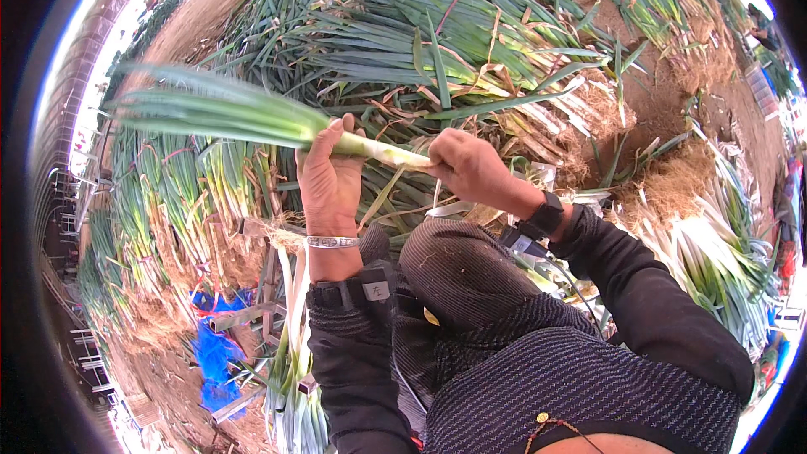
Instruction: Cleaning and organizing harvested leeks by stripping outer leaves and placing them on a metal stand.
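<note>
A long green onion (361, 146) is held level in front of me, its white end to the right and its green leaves fanning out to the left, blurred at the tips. My left hand (329, 170) is closed round it where the leaves meet the pale stem. At the root end, my right hand (471, 166) is closed with the fingers curled on the white tip, which they hide. Under both hands lie loose green onion leaves (395, 193). A big heap of green onions (471, 34) with dry roots lies just beyond.
Tied bundles of green onions (181, 193) stand at the left, near blue plastic twine (216, 361). Peeled white green onions (698, 244) lie at the right, with more at the lower left beside a metal frame (239, 317). Another bundle (664, 8) rests on bare soil at the far right.
</note>
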`<control>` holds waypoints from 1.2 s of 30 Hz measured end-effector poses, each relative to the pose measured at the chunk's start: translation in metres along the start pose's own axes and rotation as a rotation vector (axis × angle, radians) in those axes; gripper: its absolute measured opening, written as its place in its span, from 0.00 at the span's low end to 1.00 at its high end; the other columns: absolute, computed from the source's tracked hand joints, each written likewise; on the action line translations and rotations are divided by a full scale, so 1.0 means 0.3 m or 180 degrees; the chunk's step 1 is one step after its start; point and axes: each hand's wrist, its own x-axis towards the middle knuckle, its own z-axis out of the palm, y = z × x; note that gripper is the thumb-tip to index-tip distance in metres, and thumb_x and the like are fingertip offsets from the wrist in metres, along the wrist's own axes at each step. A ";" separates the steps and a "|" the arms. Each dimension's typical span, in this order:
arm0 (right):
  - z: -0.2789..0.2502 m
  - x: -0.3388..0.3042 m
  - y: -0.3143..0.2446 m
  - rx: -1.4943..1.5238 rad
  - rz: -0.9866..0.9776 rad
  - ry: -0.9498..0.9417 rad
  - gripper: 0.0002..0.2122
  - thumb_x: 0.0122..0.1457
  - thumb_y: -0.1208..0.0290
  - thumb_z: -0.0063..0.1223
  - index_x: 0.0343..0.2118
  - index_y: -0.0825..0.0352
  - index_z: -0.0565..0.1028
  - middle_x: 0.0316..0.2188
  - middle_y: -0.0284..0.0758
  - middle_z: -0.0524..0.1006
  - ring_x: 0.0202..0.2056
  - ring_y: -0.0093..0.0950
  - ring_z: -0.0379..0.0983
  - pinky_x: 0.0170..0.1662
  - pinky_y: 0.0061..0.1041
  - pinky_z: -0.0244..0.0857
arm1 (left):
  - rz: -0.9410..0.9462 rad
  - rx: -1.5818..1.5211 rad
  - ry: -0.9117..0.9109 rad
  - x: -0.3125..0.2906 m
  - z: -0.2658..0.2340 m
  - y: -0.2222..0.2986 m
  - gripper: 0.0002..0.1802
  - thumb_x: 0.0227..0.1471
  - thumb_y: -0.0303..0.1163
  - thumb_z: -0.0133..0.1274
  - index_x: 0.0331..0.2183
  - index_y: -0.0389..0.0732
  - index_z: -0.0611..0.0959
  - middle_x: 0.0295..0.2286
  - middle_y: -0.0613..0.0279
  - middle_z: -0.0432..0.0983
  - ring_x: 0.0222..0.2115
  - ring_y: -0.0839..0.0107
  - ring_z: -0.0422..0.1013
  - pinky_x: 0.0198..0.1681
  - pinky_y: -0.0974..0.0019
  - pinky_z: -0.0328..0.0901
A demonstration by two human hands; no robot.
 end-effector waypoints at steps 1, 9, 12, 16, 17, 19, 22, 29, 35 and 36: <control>-0.022 0.007 0.009 -0.0012 0.0009 0.0005 0.10 0.51 0.71 0.60 0.29 0.66 0.69 0.28 0.38 0.70 0.32 0.40 0.71 0.32 0.36 0.66 | -0.0082 -0.0090 -0.0448 -0.003 0.008 0.002 0.16 0.48 0.19 0.59 0.41 0.36 0.78 0.39 0.59 0.76 0.42 0.64 0.74 0.47 0.50 0.69; -0.038 0.000 -0.073 0.0325 -0.0133 -0.0174 0.09 0.54 0.76 0.59 0.31 0.67 0.67 0.26 0.38 0.69 0.29 0.39 0.69 0.33 0.30 0.65 | 0.0432 0.0549 -0.0238 0.014 0.018 -0.016 0.16 0.48 0.18 0.60 0.41 0.41 0.79 0.35 0.61 0.79 0.36 0.68 0.77 0.38 0.65 0.71; -0.056 -0.020 -0.083 0.0645 -0.0771 -0.0450 0.09 0.55 0.73 0.58 0.32 0.67 0.68 0.29 0.39 0.69 0.33 0.39 0.70 0.36 0.32 0.65 | 0.0465 0.0490 -0.0071 0.015 0.019 -0.018 0.15 0.49 0.18 0.60 0.40 0.40 0.78 0.33 0.62 0.78 0.33 0.68 0.76 0.38 0.65 0.71; -0.078 -0.038 -0.093 0.1892 -0.0291 -0.0454 0.10 0.59 0.74 0.57 0.39 0.67 0.68 0.32 0.33 0.71 0.36 0.22 0.68 0.38 0.25 0.64 | 0.0447 0.0101 -0.0236 0.034 0.015 -0.004 0.12 0.55 0.22 0.55 0.42 0.39 0.75 0.31 0.61 0.74 0.30 0.68 0.73 0.34 0.66 0.70; -0.079 -0.031 -0.110 0.1898 -0.0292 -0.0458 0.10 0.59 0.74 0.57 0.39 0.67 0.68 0.32 0.33 0.71 0.36 0.22 0.68 0.38 0.25 0.64 | 0.0450 0.0103 -0.0229 0.042 0.007 0.005 0.12 0.55 0.22 0.55 0.42 0.39 0.75 0.31 0.61 0.74 0.30 0.68 0.73 0.34 0.66 0.70; -0.081 -0.013 -0.152 0.3598 0.0966 -0.0327 0.09 0.61 0.73 0.54 0.40 0.67 0.66 0.31 0.33 0.71 0.34 0.21 0.68 0.37 0.23 0.64 | 0.0319 -0.0473 -0.0093 0.053 -0.011 0.015 0.13 0.58 0.25 0.52 0.46 0.41 0.73 0.30 0.61 0.72 0.28 0.69 0.71 0.30 0.67 0.69; -0.107 0.000 -0.141 0.2446 0.0681 -0.0601 0.09 0.63 0.72 0.51 0.39 0.68 0.65 0.27 0.33 0.71 0.31 0.19 0.68 0.34 0.23 0.64 | 0.0529 -0.0326 0.0134 0.059 0.003 0.013 0.14 0.60 0.29 0.50 0.47 0.42 0.71 0.30 0.60 0.71 0.26 0.71 0.69 0.26 0.68 0.67; -0.180 -0.071 -0.097 0.1591 0.0171 -0.1182 0.08 0.62 0.71 0.51 0.34 0.67 0.65 0.24 0.35 0.70 0.25 0.28 0.69 0.30 0.29 0.62 | 0.0988 -0.0391 0.0767 0.108 -0.105 0.112 0.14 0.60 0.28 0.48 0.47 0.40 0.69 0.31 0.58 0.71 0.24 0.71 0.67 0.25 0.68 0.64; -0.275 -0.167 -0.048 0.0888 -0.0502 -0.2092 0.09 0.60 0.66 0.51 0.33 0.63 0.65 0.18 0.41 0.68 0.21 0.46 0.68 0.24 0.40 0.60 | 0.1114 -0.0386 0.0824 0.098 -0.127 0.149 0.14 0.60 0.28 0.49 0.47 0.37 0.68 0.29 0.58 0.71 0.24 0.72 0.66 0.24 0.70 0.64; -0.291 -0.197 -0.043 0.0677 -0.0403 -0.2246 0.09 0.61 0.65 0.50 0.33 0.63 0.65 0.17 0.40 0.67 0.20 0.45 0.68 0.23 0.41 0.59 | 0.1215 -0.0366 0.0852 0.101 -0.147 0.173 0.15 0.60 0.28 0.49 0.47 0.36 0.68 0.29 0.57 0.71 0.24 0.73 0.66 0.24 0.71 0.63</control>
